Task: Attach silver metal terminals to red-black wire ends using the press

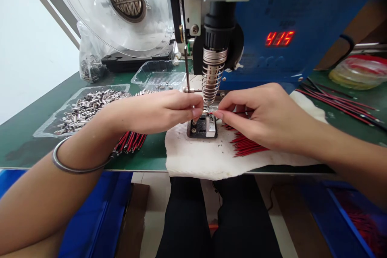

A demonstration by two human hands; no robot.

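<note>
A: Right, both hands meet over the small fixture (202, 125) on the white cloth (196, 157), under the spring-wrapped machine head (214, 76).

B: The left hand (157, 111) and right hand (266, 115) each pinch narrowly on a thin red wire (230, 111).

A: Light and floppy, I'd judge; grip it close to the tip, gently.

B: Spare red wires (246, 145) lie just beside, on the counter (27, 137).

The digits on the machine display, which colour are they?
Red, on the blue machine; the display shows in the head view.
</note>
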